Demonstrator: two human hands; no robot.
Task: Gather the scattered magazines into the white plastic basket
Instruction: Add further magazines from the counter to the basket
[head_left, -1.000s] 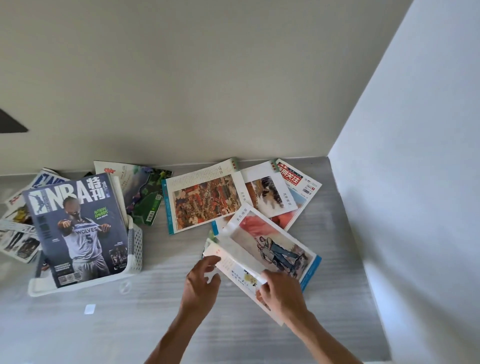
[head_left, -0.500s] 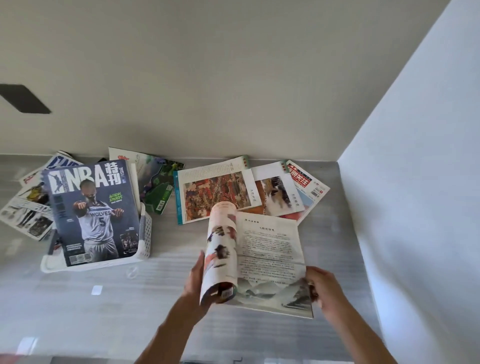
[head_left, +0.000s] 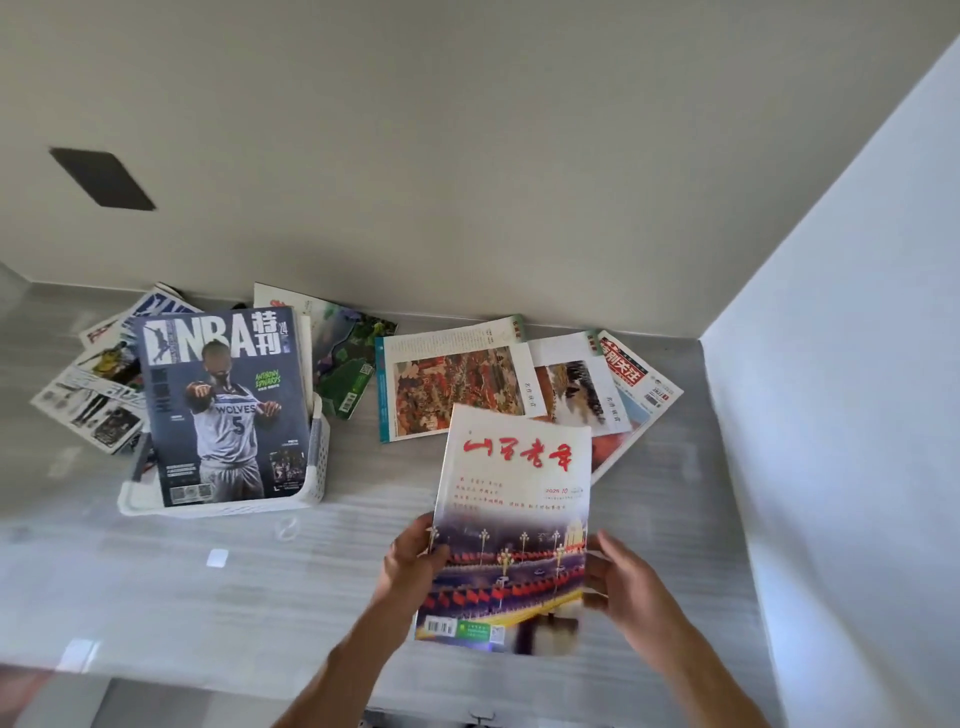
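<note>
I hold a magazine with red calligraphy on its white cover (head_left: 511, 525) upright above the table's front. My left hand (head_left: 410, 564) grips its left edge. My right hand (head_left: 621, 582) is at its right edge, fingers spread. The white plastic basket (head_left: 319, 452) sits at the left with an NBA magazine (head_left: 223, 405) lying on top of it. Behind the held one, a magazine with a painting (head_left: 452, 379), another art magazine (head_left: 571, 384) and a red-titled one (head_left: 639, 379) lie fanned on the table.
More magazines (head_left: 98, 395) lie spread left of the basket, and a green-covered one (head_left: 348, 358) is behind it. The grey table (head_left: 208, 597) meets a wall at the back and a white wall (head_left: 831, 467) on the right. A small white tag (head_left: 216, 557) lies on the table.
The magazine that was flat, then opened half a second ago, is now closed and lifted with its front cover facing me. My view has shifted right and back.
</note>
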